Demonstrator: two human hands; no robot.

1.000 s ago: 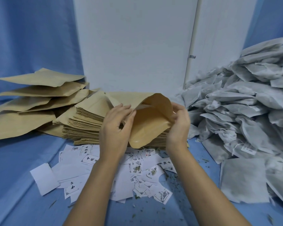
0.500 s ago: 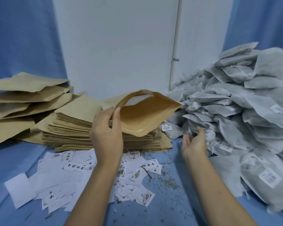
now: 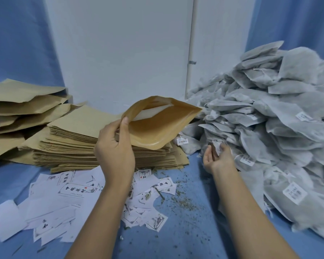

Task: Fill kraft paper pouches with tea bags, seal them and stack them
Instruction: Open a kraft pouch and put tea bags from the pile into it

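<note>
Paper labels (image 3: 77, 189) lie on the desk (image 3: 185, 230) under the left grip (image 3: 114, 156). Left grip pinches the open kraft pouch (image 3: 157, 128) by its mouth edge, just above the pouch stack (image 3: 73, 146). Right grip (image 3: 218, 157) is palm-up, fingers at the edge of the tea bag pile (image 3: 279, 118); can't tell if it's closed on one.

1. Left hand (image 3: 114, 152) raised, forearm reaching forward, thumb and curled fingers pinching the pouch (image 3: 157, 128) by its edge.
2. Right hand (image 3: 218, 157) stretched forward and rightward, lower, palm turned inward, fingers loosely cupped.
</note>
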